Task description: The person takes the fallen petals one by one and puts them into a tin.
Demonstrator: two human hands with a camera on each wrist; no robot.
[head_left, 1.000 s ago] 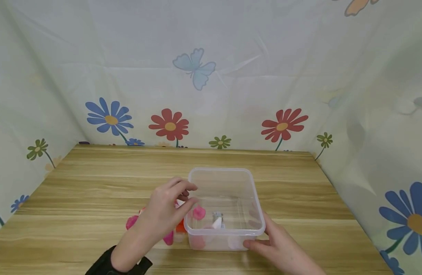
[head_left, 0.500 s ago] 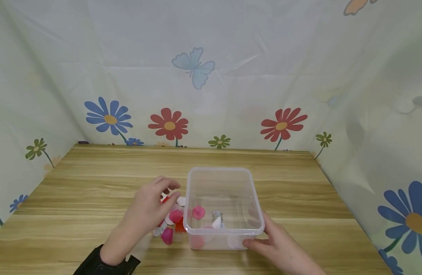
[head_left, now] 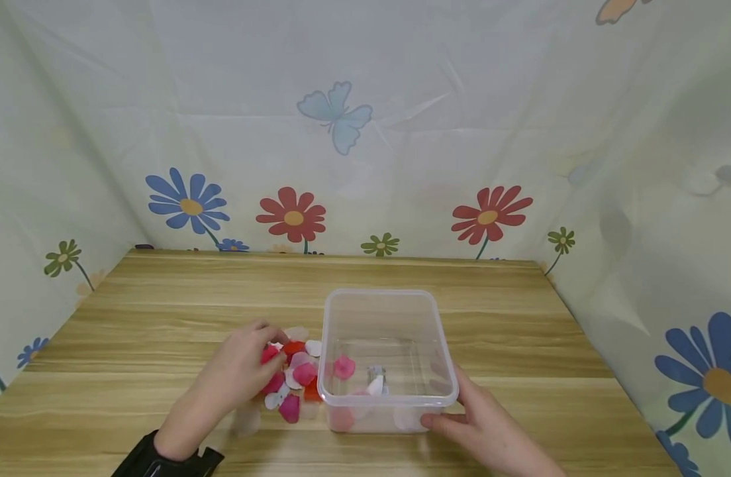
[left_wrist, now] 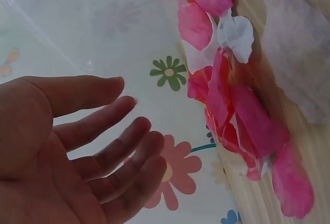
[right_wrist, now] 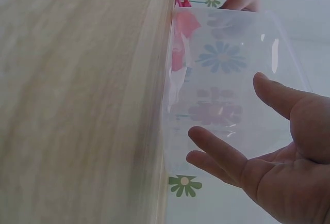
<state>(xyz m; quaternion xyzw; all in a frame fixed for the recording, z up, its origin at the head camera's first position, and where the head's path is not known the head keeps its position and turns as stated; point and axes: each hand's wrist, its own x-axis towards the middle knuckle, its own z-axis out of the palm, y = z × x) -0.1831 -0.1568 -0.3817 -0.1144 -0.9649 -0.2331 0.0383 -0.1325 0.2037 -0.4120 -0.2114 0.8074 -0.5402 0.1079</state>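
Note:
A clear plastic box stands upright on the wooden table with a few pink and white petals inside. Against its near right corner rests my right hand; the thumb touches the front wall, the fingers lie along the right side. In the right wrist view those fingers look fairly straight and spread. Left of the box lies a loose pile of pink, red and white petals. My left hand hovers at the pile's left edge. Its relaxed fingers hold nothing in the left wrist view.
A single pale petal lies apart, near the left wrist. Behind the wooden table hangs a white curtain printed with flowers and butterflies, which also closes off both sides. A small greyish label shows at the box's bottom.
My left hand has moved left and down from the box's left rim to the petal pile, uncovering more petals. My right hand and the box have stayed in place.

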